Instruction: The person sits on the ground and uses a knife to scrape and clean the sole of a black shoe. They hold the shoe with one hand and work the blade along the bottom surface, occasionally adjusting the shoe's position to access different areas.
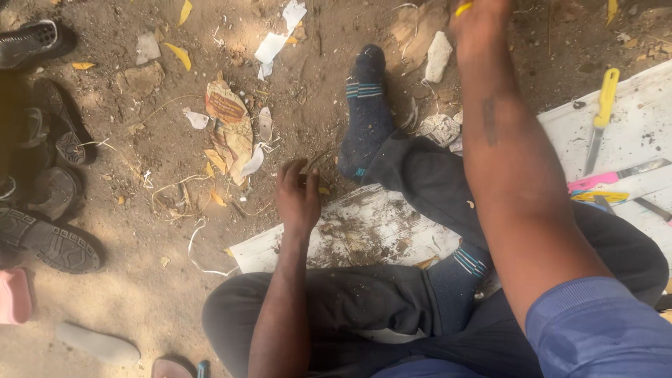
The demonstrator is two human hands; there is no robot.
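I sit on dirt ground with my legs folded, in dark trousers and dark blue socks (366, 112). My left hand (297, 197) rests low by the far edge of a dirty white board (364, 234), fingers pinched together at the ground; I cannot make out anything between them. My right hand (479, 17) is stretched out to the frame's top edge, closed around a small yellow thing (463, 8) that sticks out on its left side. Most of that hand is cut off by the frame.
A white board (644, 133) at right carries a yellow-handled knife (603, 112), a pink-handled blade (598, 182) and another yellow tool (599, 197). Crumpled paper (229, 126), stones, string and leaves litter the dirt. Dark sandals (52, 241) and shoes lie at left.
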